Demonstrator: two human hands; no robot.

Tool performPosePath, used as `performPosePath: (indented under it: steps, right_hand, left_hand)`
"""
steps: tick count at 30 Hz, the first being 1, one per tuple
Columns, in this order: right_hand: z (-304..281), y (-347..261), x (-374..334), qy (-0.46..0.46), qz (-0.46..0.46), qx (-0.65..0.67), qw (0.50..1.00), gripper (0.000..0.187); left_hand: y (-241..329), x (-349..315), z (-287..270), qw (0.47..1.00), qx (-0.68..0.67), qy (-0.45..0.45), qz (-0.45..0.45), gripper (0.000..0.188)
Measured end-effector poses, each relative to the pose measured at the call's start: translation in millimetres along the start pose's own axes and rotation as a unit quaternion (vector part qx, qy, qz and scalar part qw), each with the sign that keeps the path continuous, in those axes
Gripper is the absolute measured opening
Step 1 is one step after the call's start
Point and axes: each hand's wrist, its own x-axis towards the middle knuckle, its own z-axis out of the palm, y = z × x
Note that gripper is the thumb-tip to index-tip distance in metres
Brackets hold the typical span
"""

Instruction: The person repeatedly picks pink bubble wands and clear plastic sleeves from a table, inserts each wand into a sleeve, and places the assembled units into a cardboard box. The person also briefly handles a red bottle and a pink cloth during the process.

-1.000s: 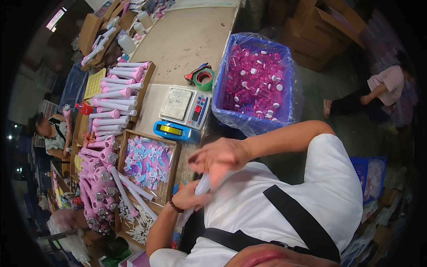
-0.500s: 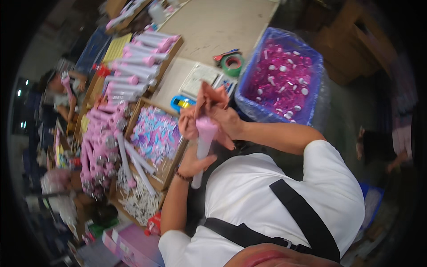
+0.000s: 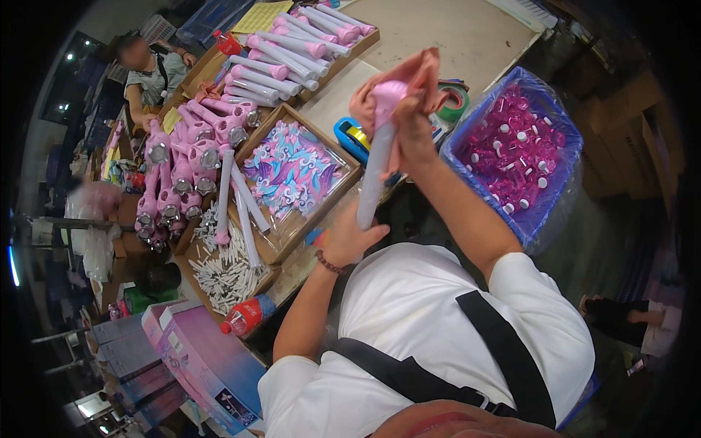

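Your right hand [image 3: 414, 135] is clamped on an orange cloth [image 3: 422, 71] around the pink head of a wand [image 3: 375, 175]; your left hand [image 3: 349, 237] cups the tube's lower end, thumb out, fingers too hidden to tell if they grip. The wand is above the near edge of the worktop [image 3: 431, 33], in front of the tape dispenser [image 3: 349, 137]. A blue crate [image 3: 483, 191] stands off that edge beside your right forearm; a red-labelled bottle [image 3: 244, 317] lies by your left.

The wand [image 3: 377, 168], a whitish tube, pointed its flared pink end toward twelve o'clock; a salmon cloth [image 3: 418, 71] bunched around that end.
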Motion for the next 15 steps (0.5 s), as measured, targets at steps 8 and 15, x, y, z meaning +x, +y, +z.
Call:
performPosePath:
  steps: [8, 15]
  right_hand:
    - [-10, 55, -32, -0.015, -0.028, -0.090, 0.995, 0.042]
    - [-14, 55, -50, -0.029, -0.048, -0.338, 0.939, 0.031]
  left_hand:
    - [-12, -17, 23, 0.973, 0.187, 0.134, -0.005, 0.022]
    - [9, 3, 11, 0.976, 0.148, 0.063, 0.144, 0.039]
